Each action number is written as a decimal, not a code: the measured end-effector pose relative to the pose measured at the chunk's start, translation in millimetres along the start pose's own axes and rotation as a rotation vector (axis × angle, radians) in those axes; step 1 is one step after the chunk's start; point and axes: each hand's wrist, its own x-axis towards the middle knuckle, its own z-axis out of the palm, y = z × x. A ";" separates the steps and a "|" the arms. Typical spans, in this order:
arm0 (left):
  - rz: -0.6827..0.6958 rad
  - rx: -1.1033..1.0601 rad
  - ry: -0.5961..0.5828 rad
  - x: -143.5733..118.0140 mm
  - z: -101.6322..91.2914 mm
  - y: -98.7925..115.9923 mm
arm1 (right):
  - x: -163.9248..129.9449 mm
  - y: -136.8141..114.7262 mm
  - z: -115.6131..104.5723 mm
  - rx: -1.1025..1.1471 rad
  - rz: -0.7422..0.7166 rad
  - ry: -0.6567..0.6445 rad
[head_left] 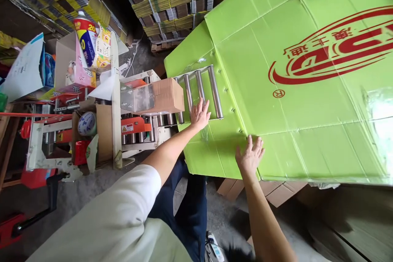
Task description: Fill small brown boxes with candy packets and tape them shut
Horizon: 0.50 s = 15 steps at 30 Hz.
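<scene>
Green cardboard box [294, 90], large and printed with a red logo, lies flat-sided on the metal rollers [201, 92] of a taping machine [135, 118]. Its end flap looks folded shut, with clear tape glinting on the near corner; judging by that, the sealing seems partly done and the box is not yet fed through. The left hand [200, 114] rests spread on the flap by the rollers, holding nothing. The right hand [250, 156] presses open-palmed on the box's lower edge.

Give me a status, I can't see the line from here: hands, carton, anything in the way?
Left hand flat on the rollers. Right hand flat on green carton. Brown box sits on the line beyond.
</scene>
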 end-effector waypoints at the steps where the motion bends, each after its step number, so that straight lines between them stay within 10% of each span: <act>1: 0.012 -0.016 0.002 2.6 -3.8 1.1 | 9.1 -8.7 -0.8 0.017 -0.019 0.008; 9: 0.007 -0.018 0.009 59.2 -23.1 9.6 | 151.1 -127.2 18.6 0.137 -0.152 -0.141; 15: 0.039 -0.019 0.099 54.3 -4.4 10.5 | 169.5 -146.7 50.9 0.081 -0.076 -0.140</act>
